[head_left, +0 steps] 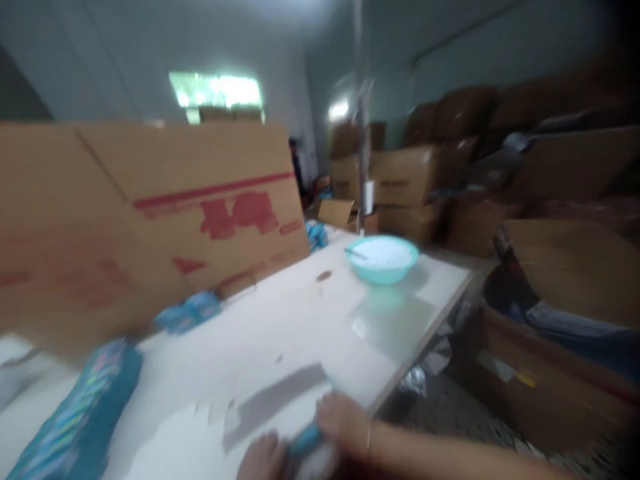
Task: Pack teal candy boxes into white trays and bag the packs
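Flanking blurred teal packet (306, 439) at near part of white table (300, 320), left hand (263, 457) and right hand (344, 421) bend fingers, likely steadying it from both ends; blur leaves clamping on it impossible to tell. Teal bowl (383, 272) of white material (385, 252) stands farther along, stick-like handle (353, 253) over rim, probably for easy grasp. Blue-wrapped pack (75, 420) lies left, near cardboard box (215, 160).

Room across white tabletop (295, 327) — cardboard box (200, 160) walling its left, turquoise basin (383, 274) obstructing far end
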A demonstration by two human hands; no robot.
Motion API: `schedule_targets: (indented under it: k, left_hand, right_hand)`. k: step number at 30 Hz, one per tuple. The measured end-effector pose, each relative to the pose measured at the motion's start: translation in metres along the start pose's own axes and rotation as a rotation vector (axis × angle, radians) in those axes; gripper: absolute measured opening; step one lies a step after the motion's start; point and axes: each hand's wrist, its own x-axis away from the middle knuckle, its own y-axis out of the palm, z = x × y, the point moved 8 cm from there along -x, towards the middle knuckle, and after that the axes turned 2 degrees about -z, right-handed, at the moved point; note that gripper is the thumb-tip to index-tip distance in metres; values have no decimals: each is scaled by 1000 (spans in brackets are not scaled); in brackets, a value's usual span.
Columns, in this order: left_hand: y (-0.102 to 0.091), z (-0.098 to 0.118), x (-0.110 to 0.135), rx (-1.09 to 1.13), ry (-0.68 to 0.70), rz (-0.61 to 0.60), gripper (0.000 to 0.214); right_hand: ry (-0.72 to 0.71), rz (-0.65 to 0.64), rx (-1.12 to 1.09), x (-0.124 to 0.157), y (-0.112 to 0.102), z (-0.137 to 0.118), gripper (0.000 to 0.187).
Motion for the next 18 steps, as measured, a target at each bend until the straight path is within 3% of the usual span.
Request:
schedule_targets:
  k: [2, 4, 7, 11, 18]
  left_hand:
    - [17, -2, 18, -8, -74, -110, 12]
    - [31, 1, 28, -125, -70, -258, 20]
    - [37, 4, 26, -176, -70, -388, 22]
    - [36, 5, 16, -116, -71, -476, 25]
    - [46, -11, 12, 89, -142, -601, 26]
  right_hand:
    - [-131, -42, 168, 12, 8, -13, 20]
    - [-158, -59, 256, 15, 12, -13, 20]
    - [-163, -157, 320, 11, 17, -9, 20]
    - [-165, -269, 343, 8, 16, -10, 19]
    - [-212, -327, 331, 0, 17, -14, 18]
